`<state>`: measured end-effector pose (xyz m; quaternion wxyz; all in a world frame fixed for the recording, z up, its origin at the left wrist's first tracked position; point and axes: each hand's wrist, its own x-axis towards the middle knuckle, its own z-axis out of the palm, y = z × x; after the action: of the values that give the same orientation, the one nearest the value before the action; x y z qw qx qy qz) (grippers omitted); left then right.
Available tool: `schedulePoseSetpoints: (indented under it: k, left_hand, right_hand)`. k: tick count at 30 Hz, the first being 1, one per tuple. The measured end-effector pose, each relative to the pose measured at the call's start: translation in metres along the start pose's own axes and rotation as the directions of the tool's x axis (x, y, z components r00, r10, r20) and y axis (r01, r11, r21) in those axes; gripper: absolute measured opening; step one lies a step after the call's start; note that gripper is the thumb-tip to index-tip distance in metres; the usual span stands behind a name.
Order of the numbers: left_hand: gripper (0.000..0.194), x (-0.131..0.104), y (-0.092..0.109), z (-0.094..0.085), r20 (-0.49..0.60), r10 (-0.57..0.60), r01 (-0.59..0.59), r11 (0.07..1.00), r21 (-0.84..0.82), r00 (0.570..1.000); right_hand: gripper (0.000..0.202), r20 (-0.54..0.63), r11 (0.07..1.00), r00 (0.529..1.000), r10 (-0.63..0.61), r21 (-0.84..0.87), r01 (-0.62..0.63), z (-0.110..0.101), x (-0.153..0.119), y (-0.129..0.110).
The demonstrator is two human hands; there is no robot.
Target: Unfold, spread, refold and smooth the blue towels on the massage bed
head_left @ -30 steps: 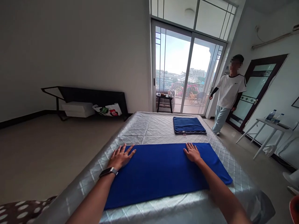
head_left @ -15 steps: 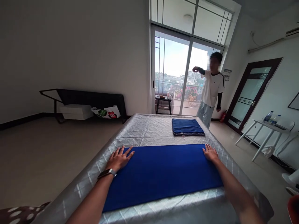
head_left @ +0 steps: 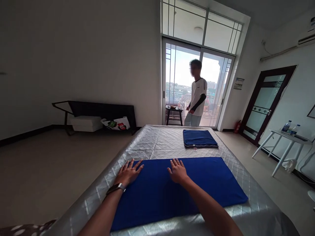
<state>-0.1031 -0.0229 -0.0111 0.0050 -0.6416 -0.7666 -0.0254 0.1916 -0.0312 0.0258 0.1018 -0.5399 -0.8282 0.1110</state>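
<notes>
Because the bed (head_left: 167, 141) presents a glossy, diamond-quilted silver surface, I judge that sideways pressure could slide or crease the blue cloth (head_left: 155, 196), most readily at its unheld right end. The cloth is a smooth, matt, roughly rectangular panel, lying flat across the bed toward its near edge. Near the bed's far right corner rests a folded blue stack (head_left: 199, 138), compact and rectangular. I hold the left hand (head_left: 128, 173) palm-down at the cloth's far left corner and the right hand (head_left: 177, 171) near mid-length; both have fingers apart, gripping nothing.
</notes>
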Motion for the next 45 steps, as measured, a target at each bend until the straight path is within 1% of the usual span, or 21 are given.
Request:
schedulePoseSetpoints:
  k: [2, 3, 5, 7, 10, 13, 16, 18, 21, 25, 27, 29, 30, 32, 34, 36, 39, 41, 42, 43, 45]
  left_hand:
    - [0.064, -0.001, 0.0, 0.0, 0.0, 0.006, -0.006, 1.0, 0.012, 1.0]
    - [0.063, -0.001, 0.0, 0.0, -0.004, 0.006, -0.006, 1.0, 0.014, 1.0]
    - [0.062, -0.001, 0.001, 0.0, -0.02, -0.007, 0.007, 1.0, 0.001, 1.0]
    - [0.062, 0.0, 0.001, 0.001, -0.031, -0.013, 0.012, 1.0, -0.022, 0.999]
    - [0.067, 0.001, 0.001, 0.001, -0.023, -0.005, 0.004, 0.999, -0.043, 1.0]
    - [0.069, 0.003, 0.0, 0.003, -0.019, -0.005, 0.005, 1.0, -0.031, 1.0]
    - [0.069, 0.003, 0.0, 0.005, -0.006, -0.021, 0.021, 1.0, -0.023, 1.0]
    - [0.068, 0.003, 0.0, 0.004, 0.001, -0.035, 0.035, 0.999, -0.034, 0.999]
    - [0.066, 0.003, 0.001, 0.002, 0.006, -0.034, 0.034, 0.999, -0.042, 0.999]
    - [0.065, 0.002, 0.002, 0.0, 0.012, -0.028, 0.028, 0.999, -0.031, 1.0]
    - [0.065, 0.002, 0.002, 0.0, 0.01, -0.035, 0.035, 0.999, -0.02, 0.999]
    - [0.065, 0.001, 0.003, 0.0, 0.013, -0.035, 0.035, 0.999, -0.014, 0.999]
    - [0.066, 0.0, 0.004, 0.0, 0.016, -0.03, 0.03, 0.999, -0.019, 0.999]
    - [0.067, 0.0, 0.004, -0.001, 0.02, -0.028, 0.028, 0.999, -0.044, 0.999]
    - [0.067, 0.0, 0.005, -0.002, 0.019, -0.038, 0.039, 0.996, -0.076, 0.999]
    - [0.067, 0.0, 0.005, -0.002, 0.015, -0.043, 0.044, 0.995, -0.092, 0.999]
    - [0.067, 0.0, 0.005, -0.002, 0.015, -0.038, 0.039, 0.997, -0.064, 0.999]
    - [0.067, -0.001, 0.005, -0.003, 0.013, -0.04, 0.041, 0.998, -0.049, 0.999]
    - [0.068, -0.001, 0.005, -0.003, 0.011, -0.037, 0.038, 0.998, -0.051, 0.999]
    - [0.068, -0.002, 0.005, -0.004, 0.009, -0.032, 0.032, 0.998, -0.055, 0.999]
    - [0.07, -0.002, 0.005, -0.004, 0.008, -0.022, 0.022, 0.998, -0.058, 1.0]
  right_hand:
    - [0.064, 0.029, 0.999, 0.999, -0.022, 0.023, 0.022, 0.008, 0.003, -0.008]
    - [0.065, 0.039, 1.0, 0.999, -0.017, 0.025, 0.016, 0.009, 0.003, -0.007]
    - [0.065, 0.055, 1.0, 0.998, 0.015, 0.016, -0.016, 0.006, 0.001, 0.007]
    - [0.066, 0.065, 0.997, 0.995, 0.074, -0.009, -0.074, -0.004, -0.004, 0.031]
    - [0.063, 0.058, 0.975, 0.975, 0.216, -0.066, -0.212, -0.027, -0.019, 0.082]
    - [0.063, 0.037, 0.914, 0.92, 0.391, -0.13, -0.384, -0.055, -0.042, 0.141]
    - [0.063, 0.002, 0.834, 0.846, 0.533, -0.168, -0.525, -0.076, -0.064, 0.192]
    - [0.065, -0.024, 0.788, 0.802, 0.597, -0.173, -0.591, -0.083, -0.074, 0.214]
    - [0.066, -0.047, 0.752, 0.768, 0.638, -0.177, -0.635, -0.085, -0.08, 0.227]
    - [0.064, -0.077, 0.711, 0.733, 0.675, -0.199, -0.675, -0.085, -0.074, 0.22]
    - [0.062, -0.112, 0.692, 0.72, 0.684, -0.21, -0.69, -0.086, -0.067, 0.21]
    - [0.062, -0.146, 0.696, 0.73, 0.668, -0.222, -0.682, -0.086, -0.057, 0.193]
    - [0.062, -0.158, 0.712, 0.747, 0.646, -0.228, -0.664, -0.084, -0.051, 0.18]
    - [0.061, -0.165, 0.779, 0.811, 0.562, -0.226, -0.585, -0.075, -0.039, 0.147]
    - [0.06, -0.151, 0.876, 0.896, 0.418, -0.197, -0.441, -0.06, -0.027, 0.106]
    - [0.06, -0.109, 0.95, 0.958, 0.265, -0.143, -0.279, -0.04, -0.016, 0.061]
    - [0.063, -0.016, 0.994, 0.995, 0.095, -0.045, -0.096, -0.011, -0.007, 0.006]
    - [0.065, 0.039, 1.0, 0.999, 0.03, 0.002, -0.03, 0.002, -0.005, -0.013]
    - [0.066, 0.056, 1.0, 0.998, 0.014, 0.013, -0.015, 0.005, -0.005, -0.015]
    - [0.066, 0.066, 1.0, 0.998, 0.015, 0.015, -0.016, 0.007, -0.006, -0.013]
    - [0.066, 0.075, 0.999, 0.996, 0.052, -0.006, -0.051, 0.002, -0.009, 0.005]
